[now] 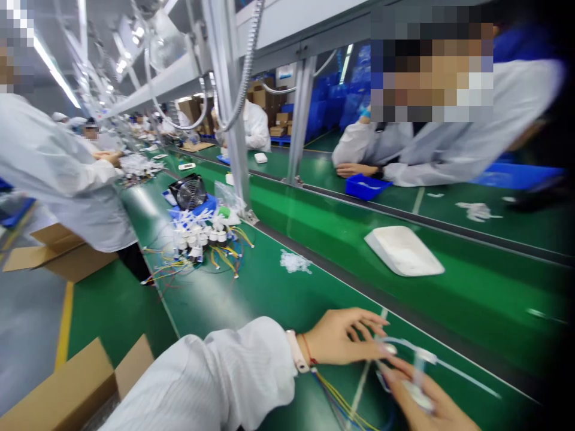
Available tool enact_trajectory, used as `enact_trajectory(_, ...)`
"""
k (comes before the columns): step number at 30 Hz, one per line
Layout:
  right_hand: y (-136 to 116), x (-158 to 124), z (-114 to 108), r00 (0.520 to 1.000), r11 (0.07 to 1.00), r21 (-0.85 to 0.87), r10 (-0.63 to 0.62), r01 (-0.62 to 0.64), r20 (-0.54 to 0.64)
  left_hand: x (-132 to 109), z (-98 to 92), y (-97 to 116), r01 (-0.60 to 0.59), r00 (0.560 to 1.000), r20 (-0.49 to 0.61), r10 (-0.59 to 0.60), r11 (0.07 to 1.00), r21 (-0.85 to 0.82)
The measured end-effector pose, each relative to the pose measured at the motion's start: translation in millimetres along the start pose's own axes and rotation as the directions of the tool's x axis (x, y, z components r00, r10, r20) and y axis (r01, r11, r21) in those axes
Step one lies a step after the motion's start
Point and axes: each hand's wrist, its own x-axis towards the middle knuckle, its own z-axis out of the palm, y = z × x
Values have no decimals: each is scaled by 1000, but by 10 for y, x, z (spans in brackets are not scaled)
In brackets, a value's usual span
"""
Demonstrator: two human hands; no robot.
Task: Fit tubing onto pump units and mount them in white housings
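Note:
Low at the right, my right hand point(431, 395) is closed round a small white plastic part point(420, 395), its fingers partly blurred. From this part a pale thin strip point(467, 377) sticks out to the right, with a white block on it. My left hand point(344, 338) comes in from the left, its thumb and fingertips closing on the near end of the same part; the other fingers are loosely spread. Yellow, blue and red wires point(336, 398) hang below my left wrist over the green bench. The exact contact between the fingertips is hard to make out.
Farther up the green bench point(251, 299) lie a small heap of clear plastic pieces point(295, 261), a pile of white wired parts point(202, 236) and a black fan point(191, 191). A white tray point(404, 251) sits on the belt. Co-workers stand left and across; a cardboard box point(67, 389) stands below left.

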Motion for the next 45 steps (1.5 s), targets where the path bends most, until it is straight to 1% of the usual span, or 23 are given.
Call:
enact_trajectory(2,-169,-78,23,992,999,31,-18,14,125,-17,10,47,-65,997,46,64,997,39)
enact_trajectory(4,-324,-135,39,971,999,30,-50,44,236,-36,18,78,-130,991,41,126,984,125)
enact_trajectory(7,-421,-115,4,963,994,18,-113,112,246,-41,22,81,-134,991,18,133,965,224)
enact_trajectory(9,-386,-7,-84,972,983,46,-183,178,149,-40,24,68,-132,991,14,133,961,243)
enact_trajectory(11,-303,196,-203,975,974,47,-222,223,-20,-43,25,54,-138,989,-5,145,956,260)
enact_trajectory(13,-204,488,-304,947,972,-60,-234,227,-221,-45,23,41,-143,987,-37,159,950,278)
enact_trajectory(14,-158,655,-332,928,958,-146,-278,247,-250,-44,22,33,-144,985,-51,165,948,283)
enact_trajectory(16,-89,980,-331,898,902,-313,-375,297,-229,-39,22,12,-143,983,-69,169,948,285)
enact_trajectory(17,-70,1120,-304,902,873,-392,-385,289,-193,-34,24,0,-139,983,-75,167,948,286)
enact_trajectory(20,-75,1388,-176,942,791,-579,-316,196,-114,-21,31,-38,-114,985,-92,148,948,298)
enact_trajectory(22,-99,1447,-121,954,766,-613,-293,193,-65,-15,33,-55,-96,986,-101,131,951,294)
enact_trajectory(24,-104,1462,-135,950,759,-609,-312,231,-29,-14,34,-60,-93,988,-93,123,956,277)
enact_trajectory(26,-75,1480,-213,952,760,-630,-287,158,-107,-15,40,-55,-101,989,-75,124,960,261)
enact_trajectory(29,6,1547,-361,942,754,-649,-139,-99,-305,-11,60,-39,-103,992,-42,118,960,259)
enact_trajectory(30,27,1574,-397,941,747,-647,-90,-152,-325,-7,62,-29,-108,993,-27,119,959,261)
enact_trajectory(32,40,1609,-438,953,739,-650,-38,-177,-302,4,42,8,-133,991,17,133,953,272)
enact_trajectory(35,-4,1540,-440,954,745,-642,-30,-178,-299,16,-84,142,-234,972,116,206,909,345)
enact_trajectory(36,-25,1469,-433,952,754,-635,-43,-169,-304,13,-147,214,-289,956,171,240,876,386)
enact_trajectory(38,-58,1253,-408,951,779,-614,-78,-130,-301,-4,-280,391,-417,901,324,289,782,463)
enact_trajectory(40,-79,962,-363,956,806,-588,-112,-72,-270,-32,-394,592,-504,840,482,249,690,520)
enact_trajectory(42,-92,647,-294,968,834,-552,-156,23,-196,-62,-474,793,-528,813,559,165,612,589)
enact_trajectory(44,-105,361,-203,975,846,-522,-190,105,-112,-87,-533,974,-507,806,587,77,603,616)
enact_trajectory(45,-112,242,-155,977,844,-522,-197,127,-79,-96,-563,1054,-486,792,610,27,633,602)
